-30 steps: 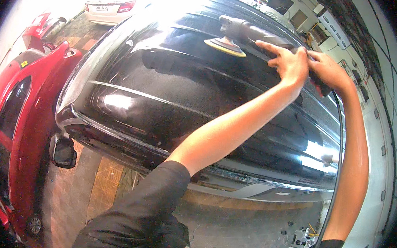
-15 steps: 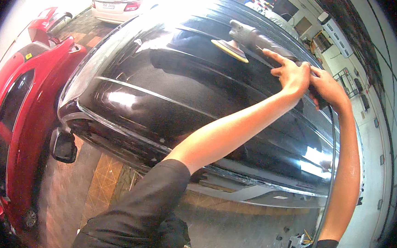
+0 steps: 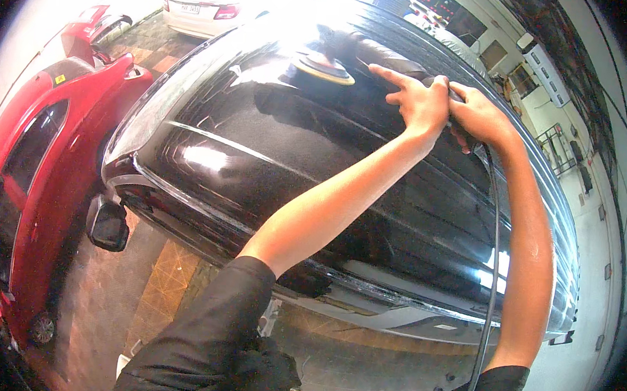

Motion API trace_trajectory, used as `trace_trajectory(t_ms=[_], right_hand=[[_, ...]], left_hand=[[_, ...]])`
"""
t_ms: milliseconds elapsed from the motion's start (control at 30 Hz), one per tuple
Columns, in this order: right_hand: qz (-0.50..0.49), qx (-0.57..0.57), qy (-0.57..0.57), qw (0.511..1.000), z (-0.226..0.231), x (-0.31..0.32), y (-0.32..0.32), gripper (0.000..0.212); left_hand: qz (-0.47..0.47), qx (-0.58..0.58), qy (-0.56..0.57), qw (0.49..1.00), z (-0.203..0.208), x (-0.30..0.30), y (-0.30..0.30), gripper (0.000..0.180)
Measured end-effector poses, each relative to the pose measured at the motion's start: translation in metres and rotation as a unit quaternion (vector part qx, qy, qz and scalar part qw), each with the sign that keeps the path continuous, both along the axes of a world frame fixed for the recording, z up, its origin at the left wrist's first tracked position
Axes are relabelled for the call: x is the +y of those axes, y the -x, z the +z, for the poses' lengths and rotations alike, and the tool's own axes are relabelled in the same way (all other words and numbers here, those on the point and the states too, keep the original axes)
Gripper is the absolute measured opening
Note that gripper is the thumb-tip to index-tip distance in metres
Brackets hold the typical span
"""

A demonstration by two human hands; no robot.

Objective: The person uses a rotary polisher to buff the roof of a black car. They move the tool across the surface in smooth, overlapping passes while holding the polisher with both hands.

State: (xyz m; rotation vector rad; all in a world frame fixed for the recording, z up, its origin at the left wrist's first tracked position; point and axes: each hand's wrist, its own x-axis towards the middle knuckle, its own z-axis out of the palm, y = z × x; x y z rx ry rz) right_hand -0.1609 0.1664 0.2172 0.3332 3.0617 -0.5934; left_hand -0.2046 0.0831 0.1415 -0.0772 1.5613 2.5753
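A dark car polisher [image 3: 388,58] reaches out over the glossy black car roof [image 3: 278,186]. Its round backing pad with a yellowish edge [image 3: 324,70] rests on the roof, slightly tilted. My left hand [image 3: 423,107] grips the tool's handle, with a couple of fingers stretched along its side toward the pad. Right behind it, my right hand [image 3: 482,119] is wrapped around the rear end of the handle. A black power cord [image 3: 495,266] hangs from that end and runs down past my right forearm. Part of the handle is hidden beneath my hands.
The black car's side mirror [image 3: 108,222] sticks out at the left. Beyond it stands a red car [image 3: 47,155] with a raised panel. A white car [image 3: 199,17] is parked at the far left, and a pale wall [image 3: 593,309] runs along the right.
The polisher has slid left across the roof, and both my hands have moved left with it. The cord has shifted left too. My grip looks the same.
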Motion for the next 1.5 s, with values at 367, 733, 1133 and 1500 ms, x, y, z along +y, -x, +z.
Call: trace_trajectory(t_ms=[367,733,1133,1500], right_hand=[[-0.082,-0.006,-0.082,0.993,0.034,0.03,-0.068,0.042],[-0.065,0.039,-0.128,0.989,-0.011,0.034,-0.058,0.053],[-0.051,0.033,-0.097,0.993,-0.012,-0.007,-0.033,0.056],[-0.138,0.004,-0.142,0.98,0.038,0.006,-0.086,0.048]], left_hand=[[-0.154,-0.022,-0.037,0.987,0.03,0.032,-0.056,0.125],[-0.117,0.024,-0.01,0.993,-0.004,0.016,-0.046,0.128],[-0.06,-0.007,0.006,0.998,-0.005,-0.015,-0.026,0.125],[-0.193,-0.043,-0.049,0.979,0.032,0.03,-0.065,0.121]])
